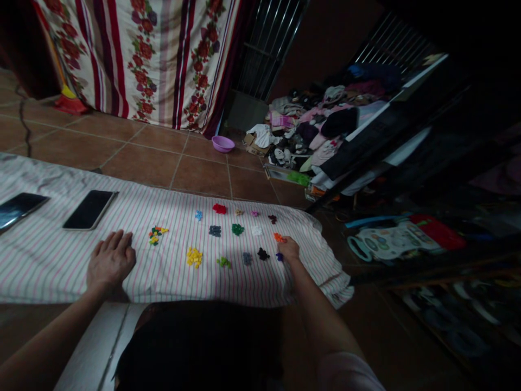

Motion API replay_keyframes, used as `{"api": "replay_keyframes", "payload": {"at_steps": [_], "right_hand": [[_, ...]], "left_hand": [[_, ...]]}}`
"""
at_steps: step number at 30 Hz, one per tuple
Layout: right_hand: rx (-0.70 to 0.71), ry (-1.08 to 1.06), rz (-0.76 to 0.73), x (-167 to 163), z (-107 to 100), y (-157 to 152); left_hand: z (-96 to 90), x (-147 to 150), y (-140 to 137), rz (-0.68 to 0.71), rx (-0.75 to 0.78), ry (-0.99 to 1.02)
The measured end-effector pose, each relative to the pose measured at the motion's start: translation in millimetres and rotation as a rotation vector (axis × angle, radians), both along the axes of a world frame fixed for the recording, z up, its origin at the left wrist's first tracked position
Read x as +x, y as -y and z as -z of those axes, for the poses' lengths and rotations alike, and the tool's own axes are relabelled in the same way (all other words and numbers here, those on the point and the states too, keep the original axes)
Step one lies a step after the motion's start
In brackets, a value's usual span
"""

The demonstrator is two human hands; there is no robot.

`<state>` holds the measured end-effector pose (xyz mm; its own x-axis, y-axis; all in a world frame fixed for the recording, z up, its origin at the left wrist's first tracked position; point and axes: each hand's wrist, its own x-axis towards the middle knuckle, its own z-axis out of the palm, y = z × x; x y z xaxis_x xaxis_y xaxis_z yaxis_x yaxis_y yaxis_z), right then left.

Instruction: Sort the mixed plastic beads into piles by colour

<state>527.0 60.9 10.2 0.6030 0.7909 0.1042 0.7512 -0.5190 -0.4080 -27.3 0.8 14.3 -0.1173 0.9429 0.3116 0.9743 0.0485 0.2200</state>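
My right hand (290,250) is at the small orange pile (279,237) on the right, fingers drawn together; whether a piece is between them is hidden. Just below it sits a purple pile (279,256). My left hand (111,258) rests flat on the striped cloth (163,277), holding nothing. To its right lies a mixed pile (156,235) of orange, yellow and green pieces. Sorted piles of small pieces spread across the middle, among them yellow (194,257), red (220,208), dark green (237,229), white (256,231), black (263,253) and light green (223,262).
Two phones, one dark (89,210) and one shiny (21,208), lie at the cloth's left. Beyond it are a tiled floor (154,157), a purple basin (223,144) and a floral curtain (163,60). Clothes (321,125) are heaped at the back right.
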Motion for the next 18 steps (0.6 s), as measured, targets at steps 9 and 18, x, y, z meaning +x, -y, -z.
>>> {"api": "replay_keyframes", "payload": {"at_steps": [9, 18], "right_hand": [[0.009, 0.016, 0.016, -2.7, 2.6, -0.8], [0.081, 0.006, -0.054, -1.6, 3.6, -1.0]], "left_hand": [[-5.8, 2.7, 0.0, -0.005, -0.006, -0.009], [-2.5, -0.2, -0.8, 0.011, -0.019, 0.008]]}}
